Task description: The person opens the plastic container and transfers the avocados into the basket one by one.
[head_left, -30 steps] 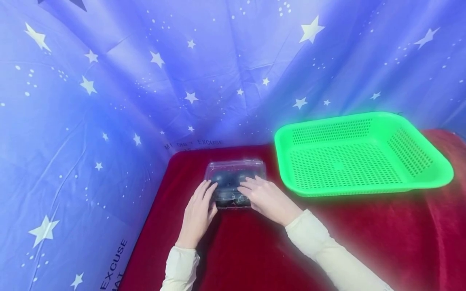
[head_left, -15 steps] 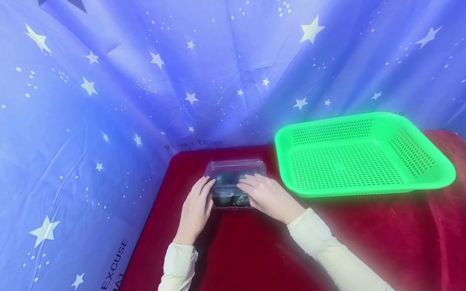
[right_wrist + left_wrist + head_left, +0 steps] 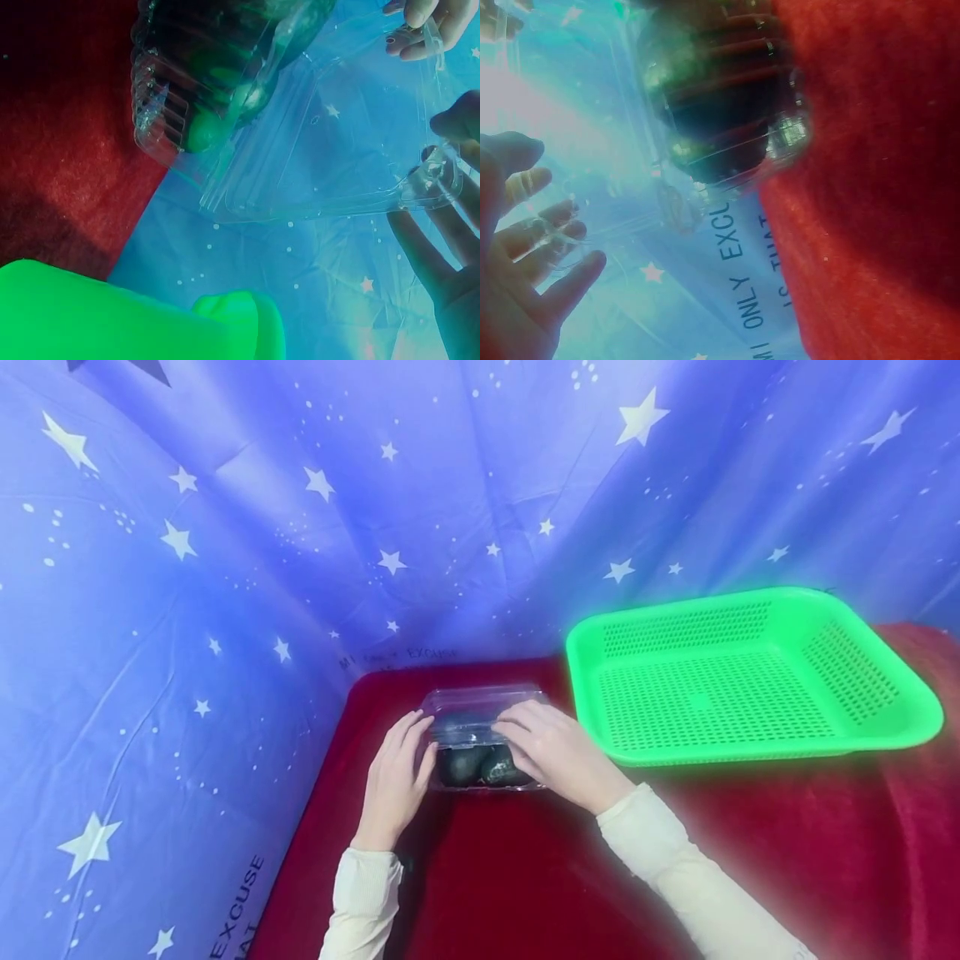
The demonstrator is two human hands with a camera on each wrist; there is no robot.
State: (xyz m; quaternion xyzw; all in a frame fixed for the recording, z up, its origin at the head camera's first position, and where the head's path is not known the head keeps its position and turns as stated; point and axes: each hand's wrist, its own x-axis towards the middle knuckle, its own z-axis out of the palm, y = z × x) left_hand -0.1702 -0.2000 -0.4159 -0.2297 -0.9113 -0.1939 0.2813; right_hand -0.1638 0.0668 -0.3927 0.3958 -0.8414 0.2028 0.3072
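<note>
Raised since a second ago, the clear lid point(image 3: 467, 735) had tipped up from the front of its box point(image 3: 487, 789), pinched at its free corners between thumb and fingers by the left hand point(image 3: 393, 781) and the right hand point(image 3: 558, 753). At least two dark round objects point(image 3: 461, 767) inside now showed, so they looked newly within reach, though glare left me unsure whether they were fruit. That box sat on the red cloth point(image 3: 510, 885), left of the green basket point(image 3: 701, 757).
</note>
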